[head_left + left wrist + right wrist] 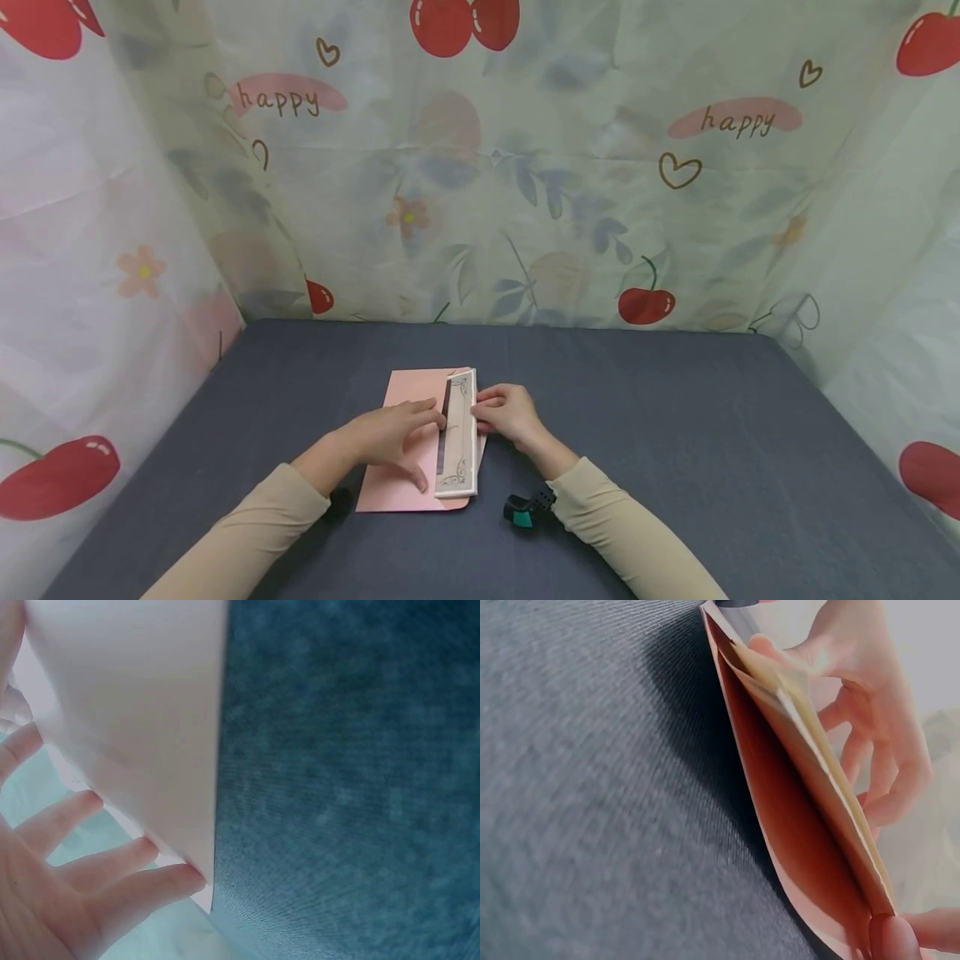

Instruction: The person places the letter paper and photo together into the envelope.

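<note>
A pink paper folder (382, 492) lies on the dark table. Along its right side is a long cream paper flap (459, 458) with scroll patterns at its corners and a dark band down its left edge. My left hand (393, 435) has its fingers spread over the folder, with fingertips at the flap's left side; the left wrist view shows those fingers on pale paper (135, 735). My right hand (510, 414) pinches the flap's right edge. Seen in the right wrist view, the folder (780, 817) gapes along this side, reddish inside, with the thumb at the lip.
A black strap-like device with a green patch (522, 512) is by the right wrist. The dark cloth table (675, 433) extends to both sides. A curtain (525, 208) printed with cherries and flowers hangs behind and at the sides.
</note>
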A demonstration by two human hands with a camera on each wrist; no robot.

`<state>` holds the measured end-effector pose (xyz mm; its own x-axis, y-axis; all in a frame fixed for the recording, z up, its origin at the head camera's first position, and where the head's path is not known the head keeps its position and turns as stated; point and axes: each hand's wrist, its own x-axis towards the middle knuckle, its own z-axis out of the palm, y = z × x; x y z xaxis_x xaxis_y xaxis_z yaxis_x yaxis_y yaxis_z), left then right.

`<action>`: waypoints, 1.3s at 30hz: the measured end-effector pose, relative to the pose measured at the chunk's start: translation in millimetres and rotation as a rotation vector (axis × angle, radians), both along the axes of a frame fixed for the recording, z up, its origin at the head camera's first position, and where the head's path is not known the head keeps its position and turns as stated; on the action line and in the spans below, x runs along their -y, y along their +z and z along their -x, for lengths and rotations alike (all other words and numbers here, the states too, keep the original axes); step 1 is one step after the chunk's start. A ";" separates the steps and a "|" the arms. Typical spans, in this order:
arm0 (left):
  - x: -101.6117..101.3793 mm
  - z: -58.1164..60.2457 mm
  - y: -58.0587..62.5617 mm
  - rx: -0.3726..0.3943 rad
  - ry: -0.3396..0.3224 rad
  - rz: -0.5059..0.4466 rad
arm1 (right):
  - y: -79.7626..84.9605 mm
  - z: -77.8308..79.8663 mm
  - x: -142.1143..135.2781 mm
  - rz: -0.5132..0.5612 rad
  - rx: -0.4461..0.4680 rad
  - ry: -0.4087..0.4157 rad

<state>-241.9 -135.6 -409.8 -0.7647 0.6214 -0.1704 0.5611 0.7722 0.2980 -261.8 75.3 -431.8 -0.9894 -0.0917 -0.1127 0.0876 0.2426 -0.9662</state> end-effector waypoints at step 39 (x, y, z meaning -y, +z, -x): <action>-0.4 0.3 -0.2 -0.020 -0.010 0.010 | -5.2 -0.1 10.3 -0.008 -0.021 0.048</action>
